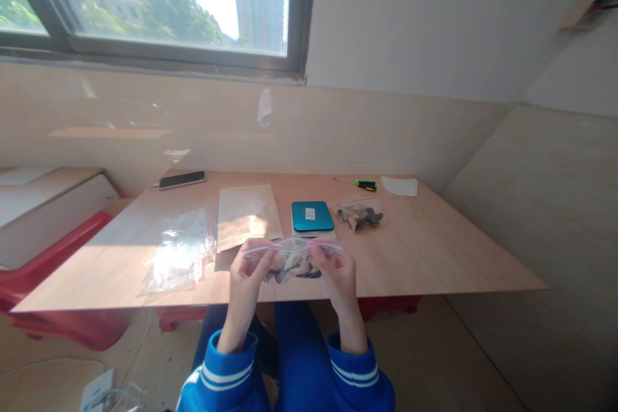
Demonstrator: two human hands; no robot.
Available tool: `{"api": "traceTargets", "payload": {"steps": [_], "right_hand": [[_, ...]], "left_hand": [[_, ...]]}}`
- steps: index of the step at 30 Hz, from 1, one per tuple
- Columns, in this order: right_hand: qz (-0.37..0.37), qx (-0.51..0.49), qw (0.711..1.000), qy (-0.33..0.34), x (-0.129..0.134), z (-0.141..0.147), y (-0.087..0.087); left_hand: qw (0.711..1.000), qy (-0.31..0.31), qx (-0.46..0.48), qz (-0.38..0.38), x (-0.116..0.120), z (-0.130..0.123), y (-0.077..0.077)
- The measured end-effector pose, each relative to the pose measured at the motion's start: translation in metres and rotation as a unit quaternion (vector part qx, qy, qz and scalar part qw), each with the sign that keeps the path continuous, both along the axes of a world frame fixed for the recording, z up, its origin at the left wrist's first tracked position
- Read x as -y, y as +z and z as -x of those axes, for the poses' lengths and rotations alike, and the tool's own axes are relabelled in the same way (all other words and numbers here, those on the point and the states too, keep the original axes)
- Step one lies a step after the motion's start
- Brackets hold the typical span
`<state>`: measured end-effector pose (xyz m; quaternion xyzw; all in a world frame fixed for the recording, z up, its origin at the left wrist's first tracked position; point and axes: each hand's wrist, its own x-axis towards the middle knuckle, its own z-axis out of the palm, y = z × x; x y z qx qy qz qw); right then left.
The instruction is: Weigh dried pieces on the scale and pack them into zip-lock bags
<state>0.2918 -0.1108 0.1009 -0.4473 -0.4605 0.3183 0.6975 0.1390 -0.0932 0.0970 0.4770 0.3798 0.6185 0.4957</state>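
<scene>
A clear zip bag (294,264) with a red-edged top hangs between my two hands over the table's front edge. Inside it lie several pale and dark pieces that look like dried slices. My left hand (251,273) pinches the bag's top near its left end, thumb on the near side. My right hand (337,270) grips the same top near its right end. The bag's mouth bows a little apart in the middle. Just beyond it sits a small scale with a blue top (313,215). Another filled zip bag (360,215) lies right of the scale.
A stack of clear zip bags (179,254) lies on the left of the wooden table (425,257), beside a brown paper bag (248,212). Farther back are a phone (182,180), screwdrivers (364,185) and a torn white paper (400,187). Red stools (72,322) stand below.
</scene>
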Motion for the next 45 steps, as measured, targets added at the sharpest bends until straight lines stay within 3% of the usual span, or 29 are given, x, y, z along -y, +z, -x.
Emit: {"api": "traceTargets", "payload": {"steps": [7, 19, 24, 29, 34, 45], "right_hand": [[-0.009, -0.002, 1.000, -0.005, -0.001, -0.002, -0.003], [-0.005, -0.030, 0.999, -0.022, -0.001, -0.001, -0.005], [0.017, -0.038, 0.999, -0.018, -0.001, -0.001, -0.004], [0.038, -0.036, 0.997, 0.060, 0.001, -0.003, -0.003], [0.064, -0.012, 0.990, 0.121, 0.002, -0.002, -0.002], [0.042, -0.003, 0.996, 0.083, 0.000, -0.001, -0.001]], "left_hand": [[1.000, -0.005, -0.007, -0.009, 0.000, 0.000, 0.002], [0.996, 0.071, -0.046, -0.030, 0.007, 0.000, 0.010], [1.000, 0.014, -0.021, -0.012, 0.002, -0.001, 0.005], [0.999, -0.036, 0.003, 0.004, 0.000, 0.001, 0.003], [0.998, -0.035, -0.034, 0.041, 0.001, 0.001, 0.009], [0.996, -0.043, -0.066, 0.042, 0.002, 0.006, 0.010]]}}
